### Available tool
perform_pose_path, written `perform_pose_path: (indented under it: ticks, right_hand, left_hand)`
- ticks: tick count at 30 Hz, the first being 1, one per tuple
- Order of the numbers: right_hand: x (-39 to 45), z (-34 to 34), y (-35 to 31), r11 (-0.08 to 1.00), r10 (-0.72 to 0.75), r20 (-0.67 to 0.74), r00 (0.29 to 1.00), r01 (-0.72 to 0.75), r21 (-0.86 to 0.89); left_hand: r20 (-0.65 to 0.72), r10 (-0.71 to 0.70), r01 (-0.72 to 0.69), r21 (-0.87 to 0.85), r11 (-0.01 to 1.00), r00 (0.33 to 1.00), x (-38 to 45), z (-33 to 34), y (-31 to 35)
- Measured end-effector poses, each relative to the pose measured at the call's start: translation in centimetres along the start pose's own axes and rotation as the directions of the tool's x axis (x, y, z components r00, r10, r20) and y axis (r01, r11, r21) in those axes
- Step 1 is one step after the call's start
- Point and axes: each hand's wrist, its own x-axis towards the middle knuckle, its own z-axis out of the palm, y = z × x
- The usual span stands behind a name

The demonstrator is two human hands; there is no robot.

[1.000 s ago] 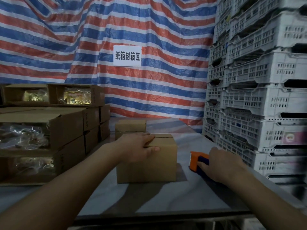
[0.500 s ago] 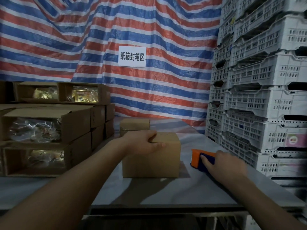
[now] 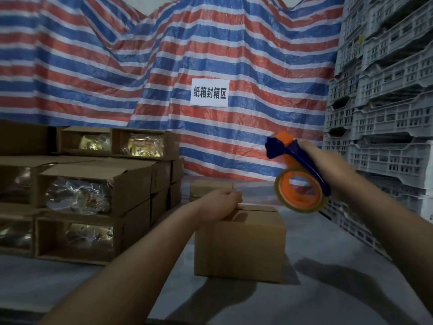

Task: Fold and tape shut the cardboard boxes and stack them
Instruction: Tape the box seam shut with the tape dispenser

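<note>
Cardboard box under left hand

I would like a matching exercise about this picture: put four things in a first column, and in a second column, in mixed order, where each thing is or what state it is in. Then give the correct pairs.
Column 1
1. tape dispenser
2. left hand
3. white sign
4. open boxes

Column 2
A. stacked at the left, shiny packets showing inside
B. resting on top of the closed box on the table
C. fixed on the striped tarp
D. held up in the air by the right hand

Pairs: 1-D, 2-B, 3-C, 4-A
</note>
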Motion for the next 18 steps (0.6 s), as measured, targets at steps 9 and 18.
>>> perform_pose_path:
  ticks: [9, 18]
  right_hand:
    - [0.8, 5.5, -1.9, 0.997, 0.007, 0.461, 0.887, 0.026, -0.066]
    - [1.2, 6.5, -2.3, 0.972, 0.039, 0.525, 0.850, 0.089, -0.217]
  left_hand:
    - [-0.068, -0.151, 0.095, -0.519, 0.849, 0.986, -0.5, -1.2, 1.7]
    - [-0.104, -0.098, -0.024, -0.799, 0.601, 0.990, 0.6, -2.3, -0.1]
